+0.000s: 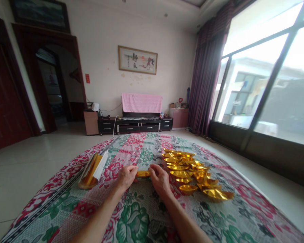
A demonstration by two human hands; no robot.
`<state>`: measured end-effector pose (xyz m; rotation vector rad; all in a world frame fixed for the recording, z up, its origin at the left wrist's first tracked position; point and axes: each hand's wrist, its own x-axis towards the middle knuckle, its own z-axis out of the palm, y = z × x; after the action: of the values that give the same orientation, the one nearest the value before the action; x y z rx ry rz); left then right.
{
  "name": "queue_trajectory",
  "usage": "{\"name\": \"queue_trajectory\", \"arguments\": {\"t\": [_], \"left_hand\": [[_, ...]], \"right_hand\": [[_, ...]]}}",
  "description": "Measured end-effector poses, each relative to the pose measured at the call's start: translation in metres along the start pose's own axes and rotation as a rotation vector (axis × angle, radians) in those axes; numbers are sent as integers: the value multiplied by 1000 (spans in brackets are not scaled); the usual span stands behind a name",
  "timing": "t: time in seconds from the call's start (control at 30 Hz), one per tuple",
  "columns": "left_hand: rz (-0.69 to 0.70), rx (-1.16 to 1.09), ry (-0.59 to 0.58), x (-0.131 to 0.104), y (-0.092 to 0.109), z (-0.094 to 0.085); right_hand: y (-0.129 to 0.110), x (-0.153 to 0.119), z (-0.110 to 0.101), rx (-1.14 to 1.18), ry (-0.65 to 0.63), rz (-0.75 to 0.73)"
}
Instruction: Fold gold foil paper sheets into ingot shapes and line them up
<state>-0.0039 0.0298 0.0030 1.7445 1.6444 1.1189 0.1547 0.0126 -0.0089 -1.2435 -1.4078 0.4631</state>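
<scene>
Between my two hands is a small folded piece of gold foil paper (143, 173), held level just above the patterned cloth. My left hand (127, 177) pinches its left end, fingers closed. The right end is pinched by my right hand (160, 178), also closed. My fingers cover both ends, so only the middle of the paper shows. Just right of my right hand, several folded gold paper ingots (188, 189) lie in rows. Left of my left hand rests a curled stack of gold and white paper sheets (93, 170).
A flowered cloth (133, 219) in red, green and grey covers the wide surface before me. Beyond it, a low black TV cabinet (142, 127) stands by the wall, a pink towel (142, 103) above it. Large windows (255, 84) and a purple curtain (205, 74) are at the right.
</scene>
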Motion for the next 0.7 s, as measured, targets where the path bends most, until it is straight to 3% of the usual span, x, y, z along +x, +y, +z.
{"name": "queue_trajectory", "arguments": {"t": [0.37, 0.7], "left_hand": [[-128, -317, -248, 0, -7, -11], [-218, -433, -166, 5, -19, -10]], "right_hand": [[2, 0, 2, 15, 4, 40], [-9, -7, -1, 154, -60, -35]]}}
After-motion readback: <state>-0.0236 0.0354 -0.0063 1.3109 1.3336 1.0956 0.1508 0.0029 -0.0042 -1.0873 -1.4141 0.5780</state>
